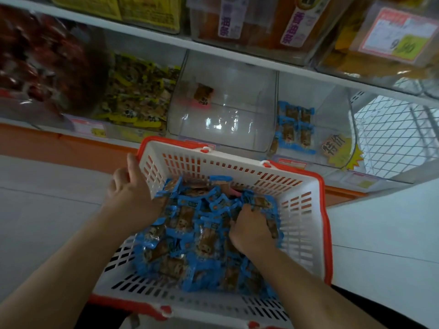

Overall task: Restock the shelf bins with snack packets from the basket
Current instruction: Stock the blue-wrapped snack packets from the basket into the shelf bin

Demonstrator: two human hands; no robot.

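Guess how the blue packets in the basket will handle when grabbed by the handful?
The blue packets look like glossy film, so probably slippery and crinkly. They lie in a loose heap, so a handful under the right hand may shed a few. Each is small, likely light.

Two bare forearms enter from the bottom edge, no sleeves visible on either up to the frame border. Left hand bare: no glove, no ring, no watch or band at the wrist. Right hand also bare: no glove, no jewellery seen, wrist uncovered. Nails too blurred to tell. Both forearms slim and smooth, without marks or tattoos that can be made out. Dark clothing shows at the bottom edge between and beside the arms; its type cannot be told.
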